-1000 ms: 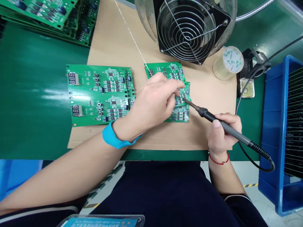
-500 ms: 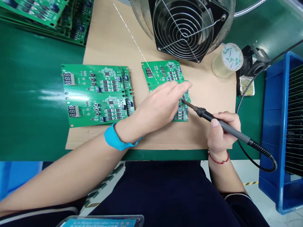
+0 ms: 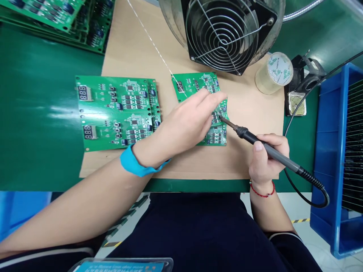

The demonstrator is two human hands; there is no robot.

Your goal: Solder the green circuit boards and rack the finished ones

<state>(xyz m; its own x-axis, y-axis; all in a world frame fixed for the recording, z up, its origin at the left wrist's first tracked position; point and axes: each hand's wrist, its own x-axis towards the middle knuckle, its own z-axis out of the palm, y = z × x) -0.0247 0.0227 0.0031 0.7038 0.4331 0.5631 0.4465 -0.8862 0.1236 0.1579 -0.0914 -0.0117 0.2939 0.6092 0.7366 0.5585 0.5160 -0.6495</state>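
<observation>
My right hand (image 3: 266, 160) grips a soldering iron (image 3: 272, 152) by its grey handle. The iron's tip rests at the right part of a green circuit board (image 3: 188, 80) with a small digit display. My left hand (image 3: 193, 119) is closed above that board and hides much of it. A thin silvery solder wire (image 3: 153, 42) runs from the upper left into this hand; its fingertips and the wire's end are hidden. Under the worked board, part of another board (image 3: 217, 138) shows. To the left lie stacked circuit boards (image 3: 104, 105) on brown cardboard.
A fan with a wire guard (image 3: 222, 41) stands at the back. Right of it are a roll of clear tape (image 3: 273, 73) and an iron stand with a sponge (image 3: 297, 104). A blue crate (image 3: 329, 151) flanks the table. More boards (image 3: 42, 15) are piled at the upper left.
My left hand has shifted slightly left and up, drawing back a little from the iron's tip. More of the boards near the tip shows. The right hand stays nearly in place.
</observation>
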